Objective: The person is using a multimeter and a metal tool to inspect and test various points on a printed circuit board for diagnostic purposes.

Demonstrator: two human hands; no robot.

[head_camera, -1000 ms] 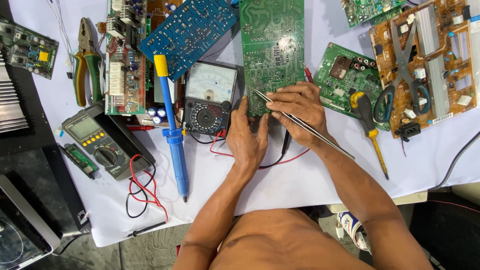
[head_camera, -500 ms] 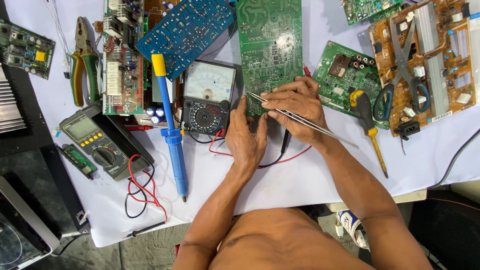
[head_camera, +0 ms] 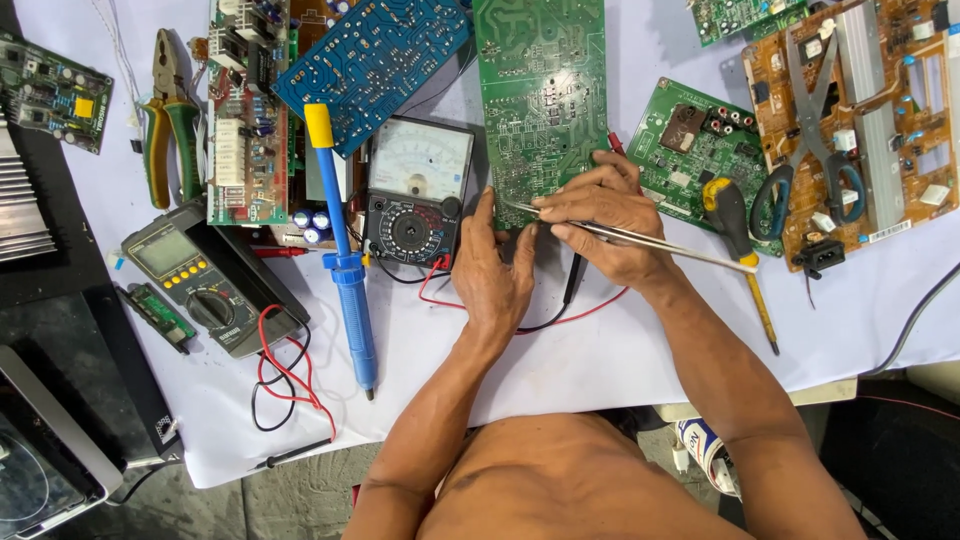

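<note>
The right hand (head_camera: 610,225) pinches metal tweezers (head_camera: 640,237), tips touching the lower edge of the green circuit board (head_camera: 545,90). The left hand (head_camera: 492,270) rests open-fingered just below that edge on the desk (head_camera: 600,360).

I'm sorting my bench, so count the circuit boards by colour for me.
Green circuit boards: 6
Blue circuit boards: 1
Orange-brown circuit boards: 1
Total: 8

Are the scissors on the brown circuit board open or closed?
Closed. The scissors lie flat on the brown circuit board, blades together pointing away from the person, and the two blue handle loops sit side by side.
</note>
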